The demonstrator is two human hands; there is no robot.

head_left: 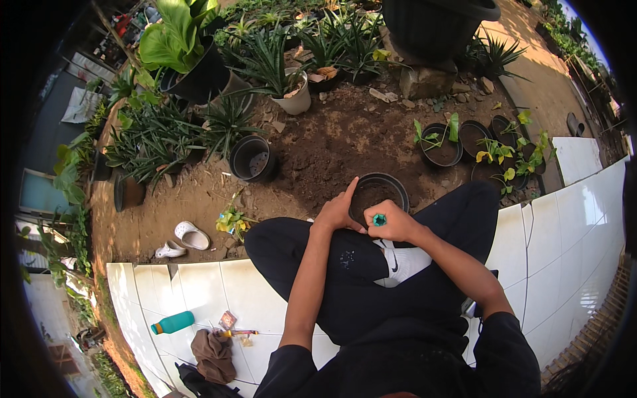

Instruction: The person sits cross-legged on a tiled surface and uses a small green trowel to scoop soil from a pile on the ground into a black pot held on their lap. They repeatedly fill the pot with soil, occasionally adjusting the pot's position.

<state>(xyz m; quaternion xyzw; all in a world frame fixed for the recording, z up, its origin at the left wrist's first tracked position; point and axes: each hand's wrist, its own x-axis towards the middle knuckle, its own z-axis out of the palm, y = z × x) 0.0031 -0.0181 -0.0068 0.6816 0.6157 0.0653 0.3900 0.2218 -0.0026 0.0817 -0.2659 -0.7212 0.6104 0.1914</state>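
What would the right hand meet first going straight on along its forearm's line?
Likely the left hand, at the left side of the black plant pot. Depth is unclear, so the right hand, closed round a green handle, might pass above it.

Tool handle [379,219]: green plastic, glossy. Near pot [397,186]: black plastic, smooth, with a soft sheen at the rim. Soil [312,169] beyond: rough, crumbly, matt. Tiles [569,229], right and left: white, smooth, glossy, reflecting light. Near left, bottle [176,322]: smooth teal surface; rag [212,355]: brown cloth, matt, creased. Trousers [332,255]: black cloth, matt. Far stone block [423,83]: rough.
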